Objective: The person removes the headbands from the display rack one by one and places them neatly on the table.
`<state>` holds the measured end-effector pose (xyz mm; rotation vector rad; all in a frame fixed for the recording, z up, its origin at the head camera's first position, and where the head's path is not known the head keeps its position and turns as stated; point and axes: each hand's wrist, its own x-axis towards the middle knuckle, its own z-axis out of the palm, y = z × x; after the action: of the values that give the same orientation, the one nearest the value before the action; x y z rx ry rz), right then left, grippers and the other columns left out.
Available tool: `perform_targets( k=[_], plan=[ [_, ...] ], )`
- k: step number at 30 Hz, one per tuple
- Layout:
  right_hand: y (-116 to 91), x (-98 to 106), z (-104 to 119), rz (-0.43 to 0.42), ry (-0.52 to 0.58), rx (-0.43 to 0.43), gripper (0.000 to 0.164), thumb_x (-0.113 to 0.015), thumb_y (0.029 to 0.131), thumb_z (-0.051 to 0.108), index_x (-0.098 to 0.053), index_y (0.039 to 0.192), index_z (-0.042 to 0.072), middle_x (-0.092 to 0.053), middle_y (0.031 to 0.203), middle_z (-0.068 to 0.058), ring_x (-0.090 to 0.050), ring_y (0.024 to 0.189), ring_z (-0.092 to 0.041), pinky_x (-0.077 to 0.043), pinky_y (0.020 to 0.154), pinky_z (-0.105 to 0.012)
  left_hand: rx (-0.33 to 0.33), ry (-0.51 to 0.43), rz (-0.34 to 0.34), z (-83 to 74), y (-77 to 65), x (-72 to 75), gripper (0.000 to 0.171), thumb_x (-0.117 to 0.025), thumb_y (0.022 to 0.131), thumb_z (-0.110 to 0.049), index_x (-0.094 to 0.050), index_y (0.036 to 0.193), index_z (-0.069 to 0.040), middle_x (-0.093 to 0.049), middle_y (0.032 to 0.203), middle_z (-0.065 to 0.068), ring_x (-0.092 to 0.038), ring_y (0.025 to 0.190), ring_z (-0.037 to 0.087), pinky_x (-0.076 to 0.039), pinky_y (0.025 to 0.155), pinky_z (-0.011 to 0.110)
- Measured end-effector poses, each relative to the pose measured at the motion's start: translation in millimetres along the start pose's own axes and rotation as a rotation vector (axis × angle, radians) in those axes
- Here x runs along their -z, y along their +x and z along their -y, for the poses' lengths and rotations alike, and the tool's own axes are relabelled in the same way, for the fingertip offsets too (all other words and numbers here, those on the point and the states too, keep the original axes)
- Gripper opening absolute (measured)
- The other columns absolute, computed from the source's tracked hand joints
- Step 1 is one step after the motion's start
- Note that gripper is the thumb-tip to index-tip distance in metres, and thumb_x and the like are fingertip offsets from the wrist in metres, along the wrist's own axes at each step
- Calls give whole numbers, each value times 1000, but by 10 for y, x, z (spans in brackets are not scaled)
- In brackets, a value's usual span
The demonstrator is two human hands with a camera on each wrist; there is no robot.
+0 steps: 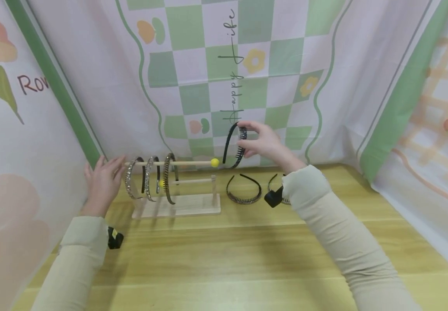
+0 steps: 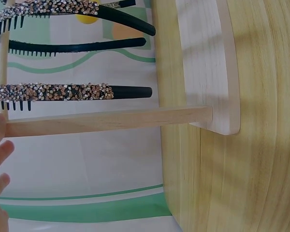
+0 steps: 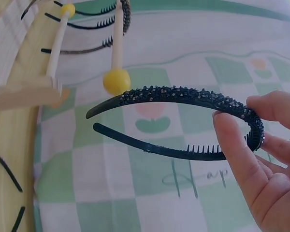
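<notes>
Where I look out to the far left, the person's left hand (image 1: 103,183) touches the top of the stand's post (image 2: 111,122), its fingers loosely spread and not wrapped round anything, I judge to steady the wooden stand (image 1: 177,206) from the end opposite the yellow ball (image 1: 214,163). Beside it, three headbands (image 1: 166,177) hang over the upper rod (image 1: 194,163), spaced apart, their free ends pointing down; the rod passing beneath their arches lets them hang without clips. The ball tips the rod's right end, perhaps to stop bands slipping off. Just right of it, I see the right hand (image 1: 266,142) holding a dark beaded headband (image 3: 183,94) up off the bench (image 1: 227,263), fingers and thumb clamped on its curved top. Gripped there, the band has both ends free and its gap facing down. Further right, a toothed headband (image 1: 244,200) lies on the bench, ends away from the person, and another band (image 1: 271,182) is partly hidden by the black wrist camera (image 1: 273,198).
</notes>
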<state>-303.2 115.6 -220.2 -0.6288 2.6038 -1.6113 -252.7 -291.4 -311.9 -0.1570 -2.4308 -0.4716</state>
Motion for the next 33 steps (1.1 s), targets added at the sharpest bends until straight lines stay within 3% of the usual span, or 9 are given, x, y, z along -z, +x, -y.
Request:
perform_targets(
  k=[16, 29, 33],
  plan=[
    [-149, 521, -427, -80, -4, -73, 61, -61, 88, 11, -31, 142, 10, -21, 148, -16, -63, 71, -23, -54, 69, -31, 17, 36, 48, 24, 11, -25, 39, -54, 94, -17, -49, 131, -10, -39, 138, 18, -20, 131, 44, 12, 103, 56],
    [-375, 1080, -824, -166, -24, -140, 66, -57, 92, 14, -19, 145, 6, -10, 150, -20, -62, 75, -15, -53, 73, -27, 15, 26, 39, 17, 17, -5, 38, -53, 94, -17, -49, 130, -8, -39, 139, 18, -19, 132, 43, 11, 103, 56],
    [-429, 1198, -977, -200, -46, -170, 67, -57, 92, 16, -19, 145, 7, -13, 150, -21, -62, 77, -16, -53, 76, -30, 14, 21, 32, 17, 9, 0, 37, -54, 94, -15, -50, 129, -7, -39, 138, 19, -20, 131, 44, 10, 103, 56]
  ],
)
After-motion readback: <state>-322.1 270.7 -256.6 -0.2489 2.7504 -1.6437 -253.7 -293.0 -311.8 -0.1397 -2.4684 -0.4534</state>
